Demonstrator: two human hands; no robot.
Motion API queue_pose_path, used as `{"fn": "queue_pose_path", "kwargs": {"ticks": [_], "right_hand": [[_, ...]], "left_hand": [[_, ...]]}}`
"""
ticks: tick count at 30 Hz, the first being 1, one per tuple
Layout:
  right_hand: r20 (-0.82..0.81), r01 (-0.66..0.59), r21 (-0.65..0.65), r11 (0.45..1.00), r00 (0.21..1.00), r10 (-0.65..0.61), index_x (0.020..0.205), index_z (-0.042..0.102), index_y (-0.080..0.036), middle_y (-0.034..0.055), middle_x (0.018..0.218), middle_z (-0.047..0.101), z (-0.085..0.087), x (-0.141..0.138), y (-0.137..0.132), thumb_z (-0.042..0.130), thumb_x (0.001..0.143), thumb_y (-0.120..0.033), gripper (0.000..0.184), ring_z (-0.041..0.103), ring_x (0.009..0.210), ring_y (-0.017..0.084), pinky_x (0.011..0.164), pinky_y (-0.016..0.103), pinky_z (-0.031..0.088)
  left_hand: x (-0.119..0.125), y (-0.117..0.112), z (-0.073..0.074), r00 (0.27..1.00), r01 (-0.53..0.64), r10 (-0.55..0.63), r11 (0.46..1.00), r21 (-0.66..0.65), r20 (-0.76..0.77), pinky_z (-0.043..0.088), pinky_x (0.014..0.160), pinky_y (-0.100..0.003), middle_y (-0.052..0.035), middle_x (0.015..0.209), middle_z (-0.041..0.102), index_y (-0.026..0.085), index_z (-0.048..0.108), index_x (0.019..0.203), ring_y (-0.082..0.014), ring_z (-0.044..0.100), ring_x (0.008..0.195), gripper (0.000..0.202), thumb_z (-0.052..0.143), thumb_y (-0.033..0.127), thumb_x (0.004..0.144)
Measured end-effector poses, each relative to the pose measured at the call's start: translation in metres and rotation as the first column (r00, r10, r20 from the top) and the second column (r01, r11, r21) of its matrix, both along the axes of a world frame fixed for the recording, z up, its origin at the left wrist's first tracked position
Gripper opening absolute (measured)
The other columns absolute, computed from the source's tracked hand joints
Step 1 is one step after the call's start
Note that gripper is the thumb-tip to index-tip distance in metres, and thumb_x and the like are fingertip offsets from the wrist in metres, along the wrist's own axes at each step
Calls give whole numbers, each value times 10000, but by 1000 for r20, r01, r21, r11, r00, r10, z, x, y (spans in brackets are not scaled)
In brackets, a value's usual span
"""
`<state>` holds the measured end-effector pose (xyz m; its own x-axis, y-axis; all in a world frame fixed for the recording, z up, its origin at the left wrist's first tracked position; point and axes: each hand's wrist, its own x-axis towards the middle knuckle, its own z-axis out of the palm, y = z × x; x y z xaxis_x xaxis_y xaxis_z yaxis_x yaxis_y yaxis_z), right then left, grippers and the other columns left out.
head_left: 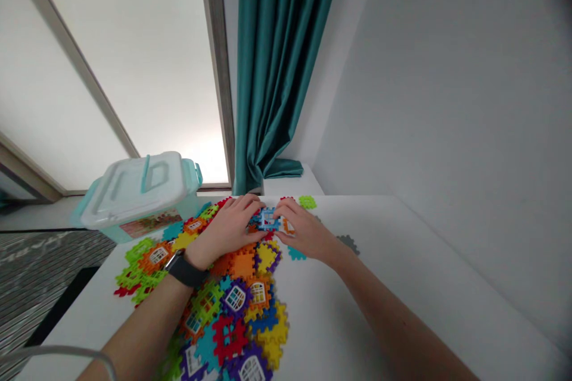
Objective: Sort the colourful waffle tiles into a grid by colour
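Head view, one frame.

**Grips.** Left grip (230, 227) and right grip (304, 231) meet fingertip to fingertip over the far end of the tile heap. Both have fingers curled in and pinch the same blue window tile (268, 218), left from its left edge, right from its right edge. The tile sits between the two grips, just above the desk (402, 286). An orange-and-white piece shows under the right fingertips, touching the blue one. Cannot tell whether the two are locked together.

**Around the grips.**
- Tile heap (232, 303): runs from under the left grip back toward the wearer, many colours, several with white window inserts.
- Green tile (307, 202): just beyond the right grip, lying alone.
- Teal tile (295, 253): just beside the right palm, on the near side.
- Grey tile (348, 243): right of the right wrist, apart from the heap.
- Lidded storage box (138, 190): left of and beyond the left grip, lid on.
- Black watch (185, 269): on the left wrist.

**Progress (judgement).** Early stage. At most two or three pieces are joined at the grips. No standing structure is visible. Nearly all tiles lie flat and loose.

**Writing.** None legible. The box carries a picture label on its front, too small to read. The watch face is dark.
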<state>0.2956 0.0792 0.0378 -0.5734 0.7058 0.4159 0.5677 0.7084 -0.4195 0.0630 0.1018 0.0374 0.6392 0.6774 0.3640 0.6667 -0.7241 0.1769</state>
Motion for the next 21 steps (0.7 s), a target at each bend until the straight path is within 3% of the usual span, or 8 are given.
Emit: {"fn": "queue_pose_path", "kwargs": {"ticks": [15,21], "right_hand": [[-30,-4,71,997,1000,6,1096,579,-219,92,1162,617,-5,5,1,661,835,-92,302,612,1099,246,954,392,524],[34,25,304,952,999,-37,1124,631,-224,123,1285,632,-15,10,5,618,916,-159,218,600,1195,271,1026,455,502]], "left_hand": [[-4,5,-4,994,59,-61,998,27,86,487,1063,-508,-118,1340,556,226,559,1238,-314,580,1232,458,748,265,822],[-4,9,-9,976,89,-88,996,6,200,484,1087,-500,-143,1377,509,198,596,1193,-313,553,1268,380,710,286,840]]}}
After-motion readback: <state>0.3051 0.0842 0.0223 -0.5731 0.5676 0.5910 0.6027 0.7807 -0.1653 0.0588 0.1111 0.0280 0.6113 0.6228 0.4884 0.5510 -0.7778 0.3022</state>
